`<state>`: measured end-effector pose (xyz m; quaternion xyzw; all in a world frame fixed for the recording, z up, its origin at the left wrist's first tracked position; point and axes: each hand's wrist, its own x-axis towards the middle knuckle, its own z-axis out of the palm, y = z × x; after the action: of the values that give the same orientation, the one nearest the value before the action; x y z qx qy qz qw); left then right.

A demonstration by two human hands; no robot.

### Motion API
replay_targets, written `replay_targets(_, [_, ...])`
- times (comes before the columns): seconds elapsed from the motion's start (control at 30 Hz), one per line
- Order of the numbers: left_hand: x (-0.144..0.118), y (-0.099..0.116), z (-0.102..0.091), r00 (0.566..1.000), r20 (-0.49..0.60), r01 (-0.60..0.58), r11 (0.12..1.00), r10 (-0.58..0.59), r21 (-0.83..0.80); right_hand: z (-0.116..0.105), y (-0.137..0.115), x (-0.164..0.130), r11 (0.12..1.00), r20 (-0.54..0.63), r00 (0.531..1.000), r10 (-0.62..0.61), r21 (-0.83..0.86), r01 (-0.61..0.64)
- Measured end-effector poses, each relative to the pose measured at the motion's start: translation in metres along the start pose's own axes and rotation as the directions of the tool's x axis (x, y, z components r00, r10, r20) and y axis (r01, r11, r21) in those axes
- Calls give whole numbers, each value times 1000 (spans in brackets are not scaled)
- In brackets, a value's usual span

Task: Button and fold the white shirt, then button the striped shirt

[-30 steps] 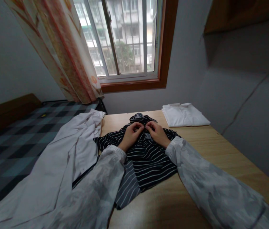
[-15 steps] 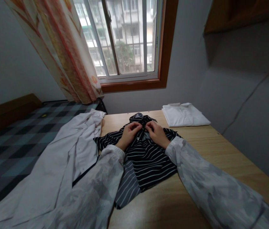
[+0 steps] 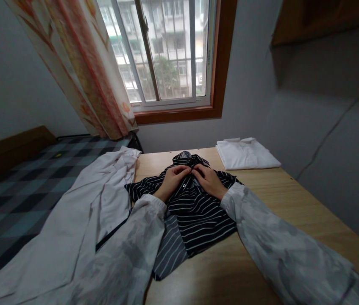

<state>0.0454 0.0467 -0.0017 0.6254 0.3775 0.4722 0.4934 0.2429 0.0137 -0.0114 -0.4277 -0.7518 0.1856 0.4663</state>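
Observation:
A black shirt with white stripes (image 3: 201, 220) lies spread on the wooden table, its collar toward the window. My left hand (image 3: 174, 180) pinches the front edge just below the collar. Close against it, my right hand (image 3: 207, 180) pinches the other front edge, and the fingertips of both hands nearly meet. What sits between the fingertips is too small to make out. A pale button (image 3: 184, 185) shows on the shirt front beside my left hand. The lower left front is folded open, with its greyer inner side (image 3: 171, 245) up.
A folded white garment (image 3: 246, 153) lies at the table's back right. Along the left edge, a loose white garment (image 3: 80, 207) drapes over table and bed. The checked bed (image 3: 17, 190) stands left; the window (image 3: 169, 55) is behind the table (image 3: 277, 203).
My fingertips have come closer together at the shirt's front, and the fingers of my right hand have shifted slightly left. The shirt lies almost as before.

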Motion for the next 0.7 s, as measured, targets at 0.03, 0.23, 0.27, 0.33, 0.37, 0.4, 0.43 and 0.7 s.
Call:
replay_targets(0.03, [0, 0, 0, 1000, -11, -4, 1000, 4, 6, 0, 0, 0, 1000, -8, 1000, 9, 8, -9])
replay_targets(0.23, [-1, 0, 3, 995, -42, -83, 994, 86, 69, 2, 3, 1, 998, -89, 994, 57, 25, -55])
replay_targets(0.27, [-2, 1, 4, 996, -35, -83, 992, 87, 96, 3, 4, 1, 998, -107, 992, 62, 30, -59])
replay_targets(0.33, [-3, 2, 4, 998, 9, -58, 987, 57, 149, 4, 5, 1, 996, -141, 987, 81, 38, -77])
replay_targets(0.37, [-4, 3, 3, 999, 44, -39, 985, 32, 166, 4, 5, 2, 995, -152, 984, 92, 43, -87])
replay_targets(0.4, [-4, 4, 2, 997, 78, -19, 985, 5, 169, 4, 6, 2, 994, -158, 982, 102, 52, -95])
replay_targets(0.43, [-3, 5, 0, 995, 102, 0, 988, -16, 154, 4, 6, 2, 993, -157, 981, 111, 68, -101])
replay_targets(0.7, [6, 1, -14, 995, -45, 78, 989, -84, -124, -24, 2, 10, 997, 110, 994, -20, -71, 28])
